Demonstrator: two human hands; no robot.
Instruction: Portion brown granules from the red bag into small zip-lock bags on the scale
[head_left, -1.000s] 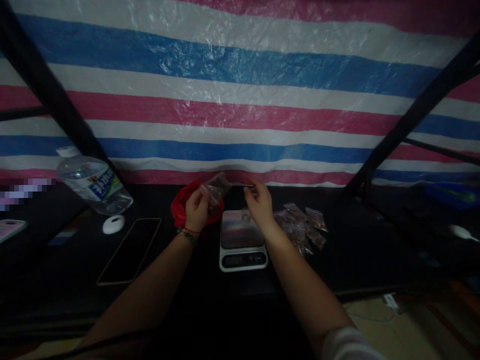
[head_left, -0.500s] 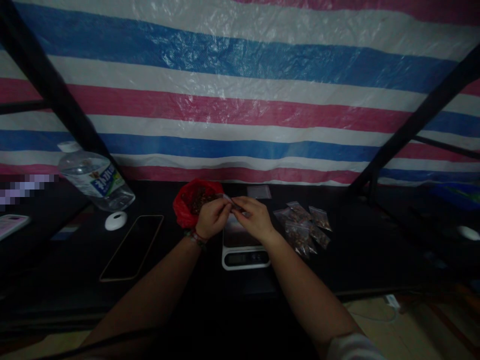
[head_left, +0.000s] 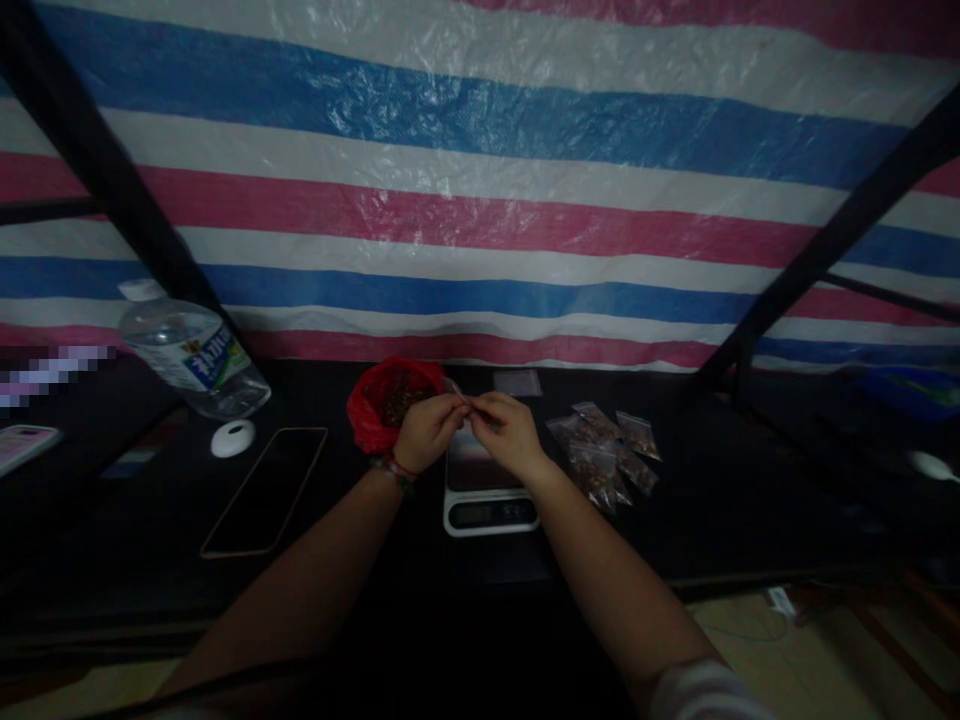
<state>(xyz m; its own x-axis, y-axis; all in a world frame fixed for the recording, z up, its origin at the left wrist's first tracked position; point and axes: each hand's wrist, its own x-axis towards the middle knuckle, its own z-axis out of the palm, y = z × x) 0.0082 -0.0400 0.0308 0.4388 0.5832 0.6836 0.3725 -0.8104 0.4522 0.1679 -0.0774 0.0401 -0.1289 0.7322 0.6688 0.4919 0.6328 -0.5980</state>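
1. Pinching a small clear plastic bag between them, the left hand and the right hand meet over the far part of a digital scale.
2. The fingers of both hands are drawn in narrow on the small clear plastic bag, thumbs against forefingertips; most of it is hidden, so what it contains cannot be told.
3. The scale has a white body, a dark weighing plate partly covered by the hands, and a display too dim to read.
4. Just beyond the left hand, an open red plastic bag holds small brown pieces.
5. Right of the right forearm, a pile of clear zip bags with brown contents lies on the black worktop.
6. A flat clear sachet lies beyond the right hand, near the foot of the striped plastic sheet.
7. Left of the red plastic bag are a dark-screened smartphone, a rounded white object and a clear plastic bottle with a white cap.
8. Bracelets circle the left wrist.
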